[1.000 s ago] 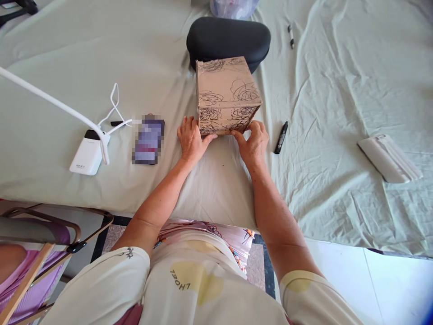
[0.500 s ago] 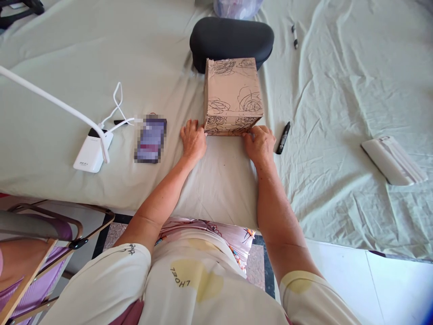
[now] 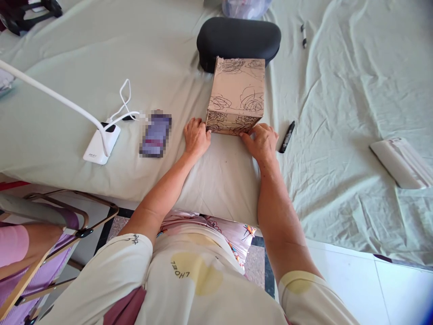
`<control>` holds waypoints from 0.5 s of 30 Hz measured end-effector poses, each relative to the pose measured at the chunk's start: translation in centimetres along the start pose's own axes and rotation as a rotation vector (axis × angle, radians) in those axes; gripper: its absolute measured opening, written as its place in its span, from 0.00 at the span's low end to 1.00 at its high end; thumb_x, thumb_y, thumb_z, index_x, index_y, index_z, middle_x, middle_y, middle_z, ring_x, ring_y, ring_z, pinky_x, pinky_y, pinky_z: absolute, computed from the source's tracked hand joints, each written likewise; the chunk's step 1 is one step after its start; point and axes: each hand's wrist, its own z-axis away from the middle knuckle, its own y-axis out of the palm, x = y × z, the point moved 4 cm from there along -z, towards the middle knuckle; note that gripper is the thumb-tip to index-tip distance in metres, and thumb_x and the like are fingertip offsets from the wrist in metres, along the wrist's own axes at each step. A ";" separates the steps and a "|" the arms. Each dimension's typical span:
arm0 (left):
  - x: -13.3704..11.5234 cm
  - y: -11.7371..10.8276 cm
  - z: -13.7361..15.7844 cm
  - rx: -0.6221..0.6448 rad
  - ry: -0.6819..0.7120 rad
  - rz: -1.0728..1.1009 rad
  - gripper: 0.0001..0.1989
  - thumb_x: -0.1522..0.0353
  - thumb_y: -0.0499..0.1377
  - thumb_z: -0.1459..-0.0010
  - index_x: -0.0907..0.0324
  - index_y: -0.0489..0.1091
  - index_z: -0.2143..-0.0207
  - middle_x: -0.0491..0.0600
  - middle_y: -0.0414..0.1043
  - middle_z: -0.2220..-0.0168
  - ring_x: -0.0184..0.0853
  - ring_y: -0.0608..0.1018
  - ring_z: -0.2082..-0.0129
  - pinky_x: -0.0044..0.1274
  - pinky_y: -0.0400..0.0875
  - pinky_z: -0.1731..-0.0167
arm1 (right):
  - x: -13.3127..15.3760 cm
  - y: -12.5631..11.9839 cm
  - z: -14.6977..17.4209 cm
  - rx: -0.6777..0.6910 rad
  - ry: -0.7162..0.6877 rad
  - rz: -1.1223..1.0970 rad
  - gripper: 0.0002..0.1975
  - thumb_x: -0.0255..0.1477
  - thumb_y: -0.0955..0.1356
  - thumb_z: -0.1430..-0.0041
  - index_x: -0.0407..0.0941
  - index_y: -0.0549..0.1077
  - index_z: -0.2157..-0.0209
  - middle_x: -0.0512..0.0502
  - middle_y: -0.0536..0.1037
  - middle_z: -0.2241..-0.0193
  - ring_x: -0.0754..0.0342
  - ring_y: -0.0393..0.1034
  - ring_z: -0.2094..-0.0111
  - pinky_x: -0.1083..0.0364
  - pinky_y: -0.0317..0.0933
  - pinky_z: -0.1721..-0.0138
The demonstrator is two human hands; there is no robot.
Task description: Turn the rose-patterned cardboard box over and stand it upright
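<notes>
A cardboard box [image 3: 237,85] with black scribbled swirls on its top and near side sits on the cloth-covered table in front of me. Its near left bottom corner is pinched by my left hand [image 3: 197,136], fingers bent along the left side. At the near right corner, my right hand [image 3: 262,141] is closed on the lower edge, thumb against the near face. Some fingertips are hidden behind the box. Just right of that hand lies a black marker [image 3: 287,136]. Directly behind the box is a black hard case [image 3: 238,39].
Left of my hands are a phone [image 3: 156,134], its screen blurred, and a white power bank [image 3: 102,143] with white cables. A pen [image 3: 303,36] and a white packet [image 3: 402,162] lie to the right. Beside me, a person's arm [image 3: 45,241] shows by a folding chair.
The view has swung slightly. The box appears turned a little, its far end shifting right while the near edge stays almost in place. Both hands remain at its near corners.
</notes>
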 end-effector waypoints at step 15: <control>0.3 -0.2 0.1 -0.097 0.032 0.056 0.10 0.70 0.56 0.32 0.54 0.75 0.53 0.59 0.75 0.39 0.52 0.71 0.31 0.52 0.66 0.27 | -1.1 -7.0 -0.1 -0.287 -0.107 -0.295 0.21 0.40 0.77 0.31 0.40 0.81 0.46 0.31 0.80 0.47 0.45 0.78 0.57 0.47 0.74 0.53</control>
